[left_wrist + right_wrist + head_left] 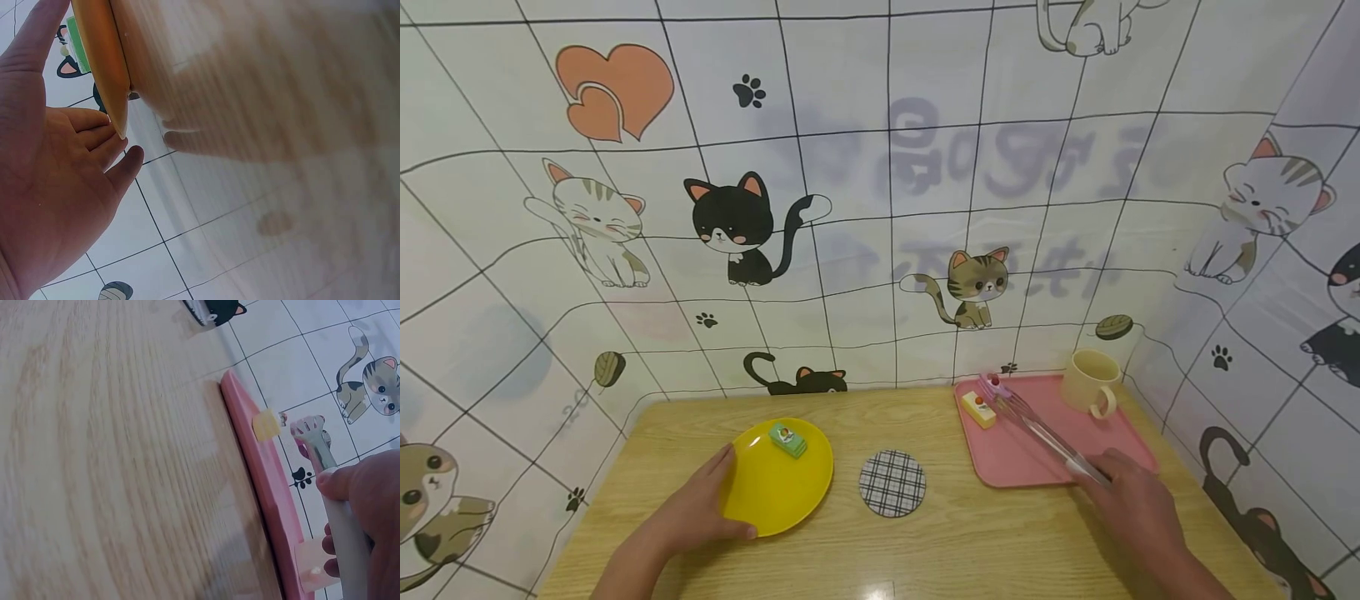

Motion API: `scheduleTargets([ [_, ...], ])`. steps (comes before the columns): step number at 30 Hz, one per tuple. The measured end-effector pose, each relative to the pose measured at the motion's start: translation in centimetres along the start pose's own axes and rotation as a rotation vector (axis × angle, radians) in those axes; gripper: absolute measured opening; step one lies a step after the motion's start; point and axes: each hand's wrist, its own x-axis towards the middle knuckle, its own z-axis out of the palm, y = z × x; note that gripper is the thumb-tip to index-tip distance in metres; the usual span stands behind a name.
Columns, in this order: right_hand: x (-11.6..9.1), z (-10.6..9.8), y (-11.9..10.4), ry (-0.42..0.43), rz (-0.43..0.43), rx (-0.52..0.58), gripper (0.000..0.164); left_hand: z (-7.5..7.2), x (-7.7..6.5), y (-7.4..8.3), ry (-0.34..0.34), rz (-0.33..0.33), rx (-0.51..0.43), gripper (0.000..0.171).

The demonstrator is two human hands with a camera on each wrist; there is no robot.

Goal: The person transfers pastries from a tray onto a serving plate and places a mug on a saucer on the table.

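My left hand [703,504] rests against the left rim of a yellow plate [775,500], thumb near its front edge and fingers farther back. In the left wrist view, that hand [59,169] has its fingers extended at the plate's rim. On the plate lies a small green toy cake [787,440]. My right hand [1131,500] grips tongs [1052,437] over a pink tray [1022,471]. At the tongs' tips is a purple toy cake [995,385]; whether they squeeze it I cannot tell. Beside it on the tray sits a yellow toy cake [977,410].
A cream mug [1090,383] stands at the tray's back right. Between plate and tray lies a round checkered coaster [892,483] on the wooden table [820,567]. A cloth with cat drawings [850,317] hangs behind the table and along both sides.
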Motion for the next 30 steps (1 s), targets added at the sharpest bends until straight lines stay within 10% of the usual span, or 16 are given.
scheduleTargets([
  [30, 1.3, 0.2, -3.9, 0.037, -0.162, 0.007, 0.025, -0.1, -0.2, 0.1, 0.006, 0.007, -0.007, 0.142],
])
